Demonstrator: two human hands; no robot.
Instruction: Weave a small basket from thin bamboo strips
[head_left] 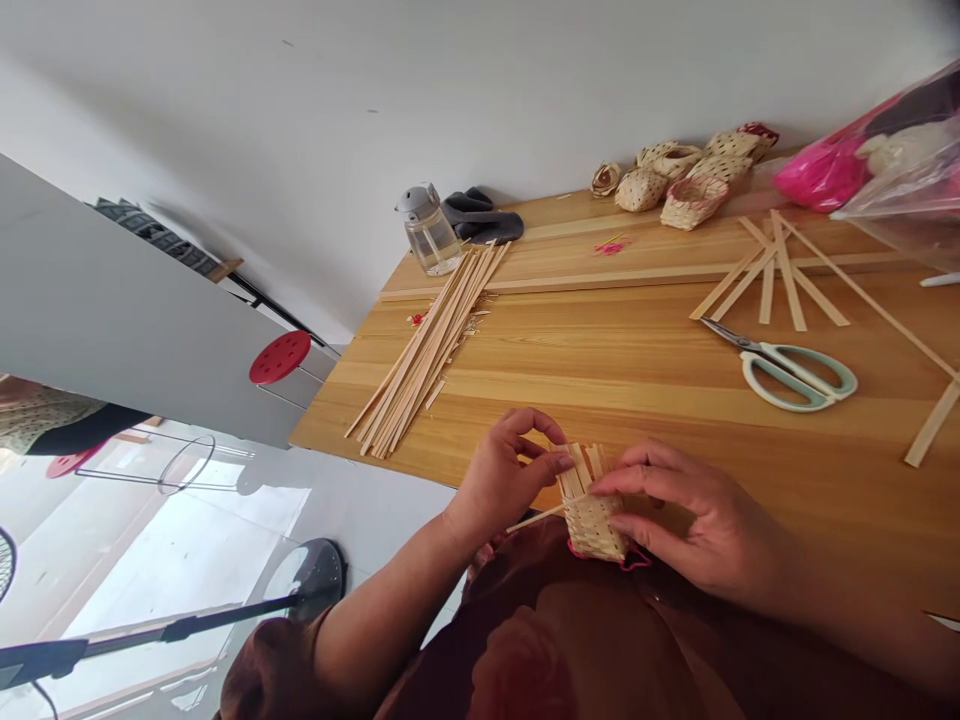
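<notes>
The left hand's fingers point(536, 450) are closed on one side of the small woven basket point(590, 530), with their tips against its upright strips. The right hand's fingers point(634, 490) lie across the opposite side and grip it. The left hand point(502, 480) and right hand point(690, 520) hold the basket at the table's near edge, in front of the torso.

The upper strips point(581, 470) stand unwoven. If either grip eases, they may spring apart and loosen the weave. A loose strip point(534, 518) projects leftward from the basket and could slide out if knocked. Bending any strip sharply may split it. The pink cord point(609, 556) under the basket could snag.

On the table point(825, 470), a bundle of wooden strips point(424, 355) lies to the left, and scissors point(787, 370) lie well to the right. Finished woven baskets point(694, 200) sit at the far edge.
</notes>
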